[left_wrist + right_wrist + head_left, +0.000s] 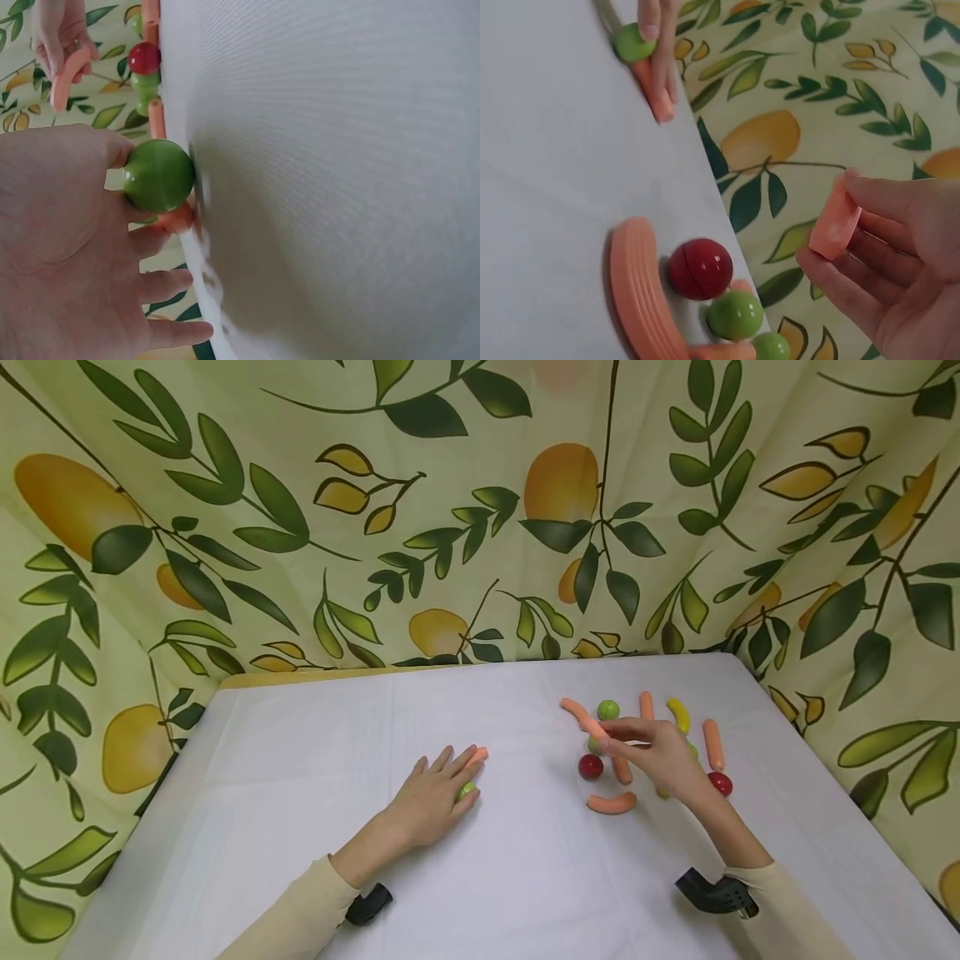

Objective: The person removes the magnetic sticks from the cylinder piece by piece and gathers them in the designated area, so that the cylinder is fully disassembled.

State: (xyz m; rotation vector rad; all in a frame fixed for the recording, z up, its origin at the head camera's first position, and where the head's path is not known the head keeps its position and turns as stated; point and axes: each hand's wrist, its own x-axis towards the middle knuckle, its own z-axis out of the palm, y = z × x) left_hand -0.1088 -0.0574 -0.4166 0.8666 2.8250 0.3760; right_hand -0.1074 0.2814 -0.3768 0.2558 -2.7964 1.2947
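Note:
My left hand lies low over the white tabletop, fingers spread and fairly straight. A shiny green ball sits between its thumb and index finger, and the end of an orange-pink toy sausage pokes out by the fingertips. Farther right, my right hand pinches one end of a curved orange-pink toy sausage between thumb and fingers, raised above the table in the right wrist view. Below it on the cloth are a red ball and another curved toy sausage.
Around the right hand lie a green ball, a yellow curved banana-like piece, a straight toy sausage and a second red ball. Leaf-and-fruit patterned curtains enclose the white-covered table at its back and sides.

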